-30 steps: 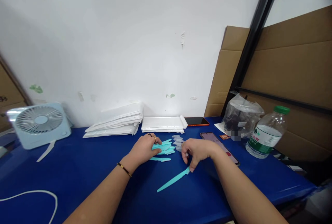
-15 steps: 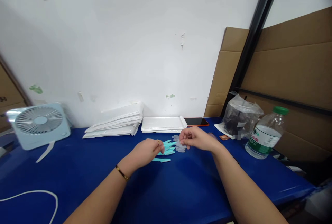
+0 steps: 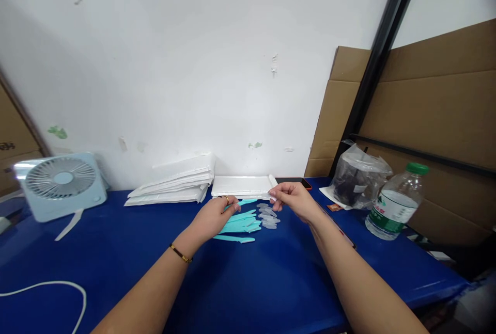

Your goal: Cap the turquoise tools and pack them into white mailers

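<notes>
My left hand (image 3: 215, 216) pinches a teal eyebrow razor (image 3: 248, 202), its tip pointing right. Below that hand lies a loose pile of more teal razors (image 3: 240, 224), partly covered by the fingers. My right hand (image 3: 294, 201) is closed at the fingertips on a small clear plastic cap (image 3: 267, 196), held a short way from the razor's tip. Several similar clear caps (image 3: 268, 217) lie on the blue table (image 3: 263, 277), just right of the razor pile. Razor and held cap are apart.
White padded envelopes (image 3: 170, 184) and a flatter white packet (image 3: 242, 187) lie along the wall, beside an orange-edged phone (image 3: 305, 183). A fan (image 3: 62, 181) stands left. At right are a bagged cup (image 3: 354, 179), a water bottle (image 3: 395, 205) and another phone (image 3: 346, 237) near my right forearm.
My left hand has moved slightly up and left, lifting a razor from the pile. My right hand has risen from the caps with one between its fingertips.
</notes>
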### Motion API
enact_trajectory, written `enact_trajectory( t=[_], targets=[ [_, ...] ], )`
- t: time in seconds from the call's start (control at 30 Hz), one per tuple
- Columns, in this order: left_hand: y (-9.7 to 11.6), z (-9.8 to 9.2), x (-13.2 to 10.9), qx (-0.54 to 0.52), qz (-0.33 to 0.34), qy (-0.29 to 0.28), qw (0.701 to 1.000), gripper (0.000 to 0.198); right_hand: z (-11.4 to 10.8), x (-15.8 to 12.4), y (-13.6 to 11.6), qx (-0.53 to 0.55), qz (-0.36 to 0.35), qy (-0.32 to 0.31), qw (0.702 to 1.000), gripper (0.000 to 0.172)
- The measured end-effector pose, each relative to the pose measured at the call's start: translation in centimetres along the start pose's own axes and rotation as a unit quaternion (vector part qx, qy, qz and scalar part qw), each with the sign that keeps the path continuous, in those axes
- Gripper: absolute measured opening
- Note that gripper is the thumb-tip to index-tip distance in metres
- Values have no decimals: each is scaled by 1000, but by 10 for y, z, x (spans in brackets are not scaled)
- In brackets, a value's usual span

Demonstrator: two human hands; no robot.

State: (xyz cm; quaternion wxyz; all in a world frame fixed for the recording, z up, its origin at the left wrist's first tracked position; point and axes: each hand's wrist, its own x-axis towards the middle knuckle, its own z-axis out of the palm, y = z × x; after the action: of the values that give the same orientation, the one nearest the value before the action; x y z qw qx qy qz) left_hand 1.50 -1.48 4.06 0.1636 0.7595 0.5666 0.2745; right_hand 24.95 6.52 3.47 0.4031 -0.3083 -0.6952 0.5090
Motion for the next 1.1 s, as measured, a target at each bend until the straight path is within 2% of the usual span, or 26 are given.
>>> enact_trajectory(
  t=[0.17, 0.57, 0.63, 0.67, 0.77, 0.8, 0.87, 0.93, 0.97, 1.03, 1.1],
  targets=[
    [2, 0, -1, 6, -4, -3, 1000, 36, 9, -1, -1, 34, 5, 9, 999, 35],
    [3, 9, 1, -3, 7, -20, 1000, 37, 32, -5, 3, 27, 24, -48, 998, 38],
    [4, 12, 0, -5, 12, -41, 999, 35, 29, -7, 1, -13, 41, -95, 995, 36],
    [4, 13, -2, -7, 18, -64, 998, 34, 26, -8, -1, -38, 59, -137, 988, 35],
    [4, 13, -7, 13, 39, -142, 989, 28, 17, -13, -5, -108, 130, -283, 944, 28],
    [3, 12, -9, 35, 41, -148, 987, 24, 15, -14, -6, -127, 151, -319, 927, 26],
    [0, 7, -10, 95, 34, -125, 987, 21, 12, -16, -5, -163, 183, -362, 899, 24],
    [-4, 3, -9, 148, 22, -106, 983, 21, 9, -15, -3, -201, 188, -360, 892, 22],
    [-7, 2, -9, 167, 17, -111, 980, 20, 7, -14, -1, -224, 177, -340, 896, 20],
    [-10, 2, -8, 191, 10, -127, 973, 17, 1, -12, 2, -286, 138, -268, 910, 15],
    [-11, 4, -7, 207, 9, -133, 969, 14, -5, -9, 5, -359, 105, -197, 906, 12]
  ],
)
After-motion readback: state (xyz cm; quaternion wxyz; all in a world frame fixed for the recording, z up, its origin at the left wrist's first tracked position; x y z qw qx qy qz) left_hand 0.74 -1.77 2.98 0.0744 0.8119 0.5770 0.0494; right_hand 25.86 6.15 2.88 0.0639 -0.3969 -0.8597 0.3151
